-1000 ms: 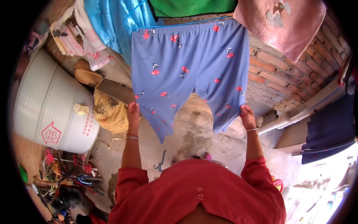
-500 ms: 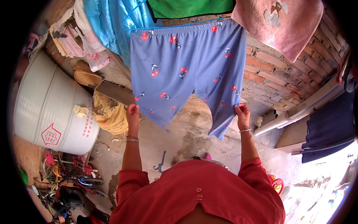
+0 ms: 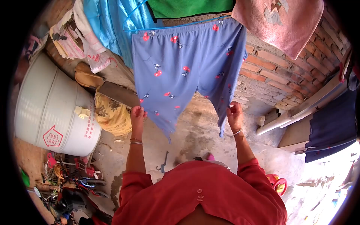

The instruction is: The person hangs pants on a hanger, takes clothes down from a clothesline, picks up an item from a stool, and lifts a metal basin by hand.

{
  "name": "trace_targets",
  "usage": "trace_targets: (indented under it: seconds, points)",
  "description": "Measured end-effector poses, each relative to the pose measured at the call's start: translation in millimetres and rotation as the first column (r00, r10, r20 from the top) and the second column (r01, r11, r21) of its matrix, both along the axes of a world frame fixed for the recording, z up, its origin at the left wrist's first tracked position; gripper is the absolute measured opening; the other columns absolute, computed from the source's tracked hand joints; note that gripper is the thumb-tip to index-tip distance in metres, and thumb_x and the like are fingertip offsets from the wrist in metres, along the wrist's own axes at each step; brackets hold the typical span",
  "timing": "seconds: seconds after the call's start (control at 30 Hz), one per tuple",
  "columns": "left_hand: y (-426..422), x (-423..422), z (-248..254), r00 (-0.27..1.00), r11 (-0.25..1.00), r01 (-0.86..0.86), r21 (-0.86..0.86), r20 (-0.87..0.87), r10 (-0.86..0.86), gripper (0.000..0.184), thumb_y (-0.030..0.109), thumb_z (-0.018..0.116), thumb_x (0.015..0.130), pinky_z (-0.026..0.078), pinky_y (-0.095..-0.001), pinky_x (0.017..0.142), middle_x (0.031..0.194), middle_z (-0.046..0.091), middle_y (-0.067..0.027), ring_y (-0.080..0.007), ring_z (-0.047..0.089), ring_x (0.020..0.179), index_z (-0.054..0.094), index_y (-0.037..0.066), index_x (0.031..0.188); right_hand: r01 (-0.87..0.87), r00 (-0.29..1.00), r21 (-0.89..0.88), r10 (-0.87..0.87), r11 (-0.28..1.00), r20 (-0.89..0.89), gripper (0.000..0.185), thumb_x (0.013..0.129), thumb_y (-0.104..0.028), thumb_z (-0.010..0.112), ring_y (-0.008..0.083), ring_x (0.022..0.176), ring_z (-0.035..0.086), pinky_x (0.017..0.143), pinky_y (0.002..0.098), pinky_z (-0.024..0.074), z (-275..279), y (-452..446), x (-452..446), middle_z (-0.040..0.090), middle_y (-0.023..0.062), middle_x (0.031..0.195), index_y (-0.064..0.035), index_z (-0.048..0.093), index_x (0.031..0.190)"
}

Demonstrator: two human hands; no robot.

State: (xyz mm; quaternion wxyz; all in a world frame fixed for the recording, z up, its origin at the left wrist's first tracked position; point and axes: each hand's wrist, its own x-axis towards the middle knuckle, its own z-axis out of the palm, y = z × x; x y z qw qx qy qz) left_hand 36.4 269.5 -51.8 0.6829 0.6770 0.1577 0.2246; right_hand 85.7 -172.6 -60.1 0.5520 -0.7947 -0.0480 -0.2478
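Observation:
Blue shorts (image 3: 168,63) with a red cherry print hang by the waistband from a blue hanger (image 3: 131,29) in front of me. My left hand (image 3: 138,113) is closed at the outer edge of the left leg, fingers pinched on the cloth. At the outer edge of the right leg, my right hand (image 3: 235,113) pinches the fabric between thumb and fingers. Both leg hems droop below my hands, the left one ending in a point.
A green cloth (image 3: 195,8), a pink towel (image 3: 279,26) and shiny blue fabric (image 3: 108,26) hang around the shorts. A large white tank (image 3: 56,108) and a yellow sack (image 3: 112,112) stand left. A grey hook (image 3: 162,163) lies on the floor; dark cloth (image 3: 332,123) hangs right.
My right hand has moved inward to the left, drawing the right leg narrower. My left hand has shifted slightly right and down. The legs now hang closer together.

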Motion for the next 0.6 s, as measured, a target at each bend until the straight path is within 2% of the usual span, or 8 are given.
trace_targets:
  seconds: [0.1, 0.13, 0.17, 0.27, 0.5, 0.57, 0.6]
  points:
    - [-4, -3, 3, 1.000, 1.000, -0.007, -0.011, 0.019, 0.007, 0.010, 0.011, 0.057, 0.087, 0.045, -0.0209, 0.058, 0.078, 0.056, -0.0006, -0.0078, 0.055, 0.064, 0.052, 0.004, 0.093, -0.045, 0.998, -0.045, 0.047, 0.998, 0.039, 0.026, 0.070, 0.004, 0.061, 0.0132, 0.059, 0.055, 0.056, 0.0255, 0.0475, 0, 6, 2, 0.055, 0.0057, 0.086, -0.0068, 0.054, 0.093]
    - [-4, -5, 5, 1.000, 1.000, -0.008, -0.008, 0.019, 0.008, 0.010, 0.011, 0.057, 0.087, 0.045, -0.0209, 0.058, 0.078, 0.056, -0.0006, -0.0078, 0.055, 0.064, 0.052, 0.004, 0.093, -0.023, 1.000, -0.058, 0.023, 0.998, -0.003, 0.026, 0.072, 0.002, 0.061, 0.0126, 0.059, 0.056, 0.056, 0.0259, 0.0474, -1, 9, 2, 0.056, 0.0058, 0.079, -0.0069, 0.054, 0.095]
    - [-6, -5, 6, 1.000, 1.000, 0.000, 0.020, 0.011, 0.000, 0.010, 0.010, 0.058, 0.087, 0.045, -0.0208, 0.059, 0.078, 0.056, -0.0006, -0.0078, 0.054, 0.065, 0.052, 0.004, 0.092, -0.024, 1.000, -0.056, 0.024, 0.998, -0.003, 0.026, 0.072, 0.002, 0.061, 0.0126, 0.059, 0.056, 0.056, 0.0259, 0.0474, -1, 9, 2, 0.056, 0.0058, 0.079, -0.0069, 0.054, 0.095]
    - [-9, -9, 9, 1.000, 0.999, 0.009, 0.041, 0.008, -0.009, 0.011, 0.010, 0.059, 0.086, 0.045, -0.0204, 0.060, 0.079, 0.056, -0.0004, -0.0074, 0.054, 0.066, 0.052, 0.004, 0.092, -0.082, 0.994, -0.017, 0.081, 0.996, -0.073, 0.023, 0.074, -0.001, 0.062, 0.0099, 0.057, 0.055, 0.056, 0.0249, 0.0471, 4, 15, 0, 0.055, 0.0028, 0.061, -0.0071, 0.055, 0.095]
    - [-12, -11, 11, 0.997, 0.996, 0.072, 0.044, 0.032, -0.073, 0.013, 0.011, 0.062, 0.084, 0.044, -0.0196, 0.064, 0.076, 0.056, 0.0009, -0.0056, 0.052, 0.068, 0.054, 0.004, 0.091, -0.165, 0.977, 0.076, 0.173, 0.983, -0.122, 0.020, 0.073, -0.001, 0.065, 0.0062, 0.057, 0.053, 0.056, 0.0224, 0.0460, -11, 16, 9, 0.056, -0.0005, 0.063, -0.0065, 0.057, 0.089]
    - [-9, -10, 8, 0.997, 0.996, 0.071, 0.045, 0.032, -0.073, 0.013, 0.012, 0.063, 0.084, 0.044, -0.0194, 0.064, 0.076, 0.056, 0.0010, -0.0054, 0.052, 0.067, 0.054, 0.004, 0.090, -0.206, 0.961, 0.190, 0.235, 0.960, -0.145, 0.019, 0.072, 0.001, 0.065, 0.0044, 0.059, 0.052, 0.057, 0.0207, 0.0446, -15, 17, 12, 0.055, -0.0023, 0.065, -0.0059, 0.056, 0.088]
    - [-8, -9, 8, 0.997, 0.996, 0.072, 0.047, 0.034, -0.074, 0.013, 0.012, 0.063, 0.084, 0.044, -0.0192, 0.064, 0.075, 0.056, 0.0011, -0.0053, 0.052, 0.067, 0.054, 0.004, 0.090, -0.207, 0.961, 0.189, 0.235, 0.960, -0.145, 0.019, 0.072, 0.001, 0.065, 0.0044, 0.059, 0.052, 0.057, 0.0207, 0.0446, -19, 18, 13, 0.055, -0.0023, 0.065, -0.0059, 0.056, 0.088]
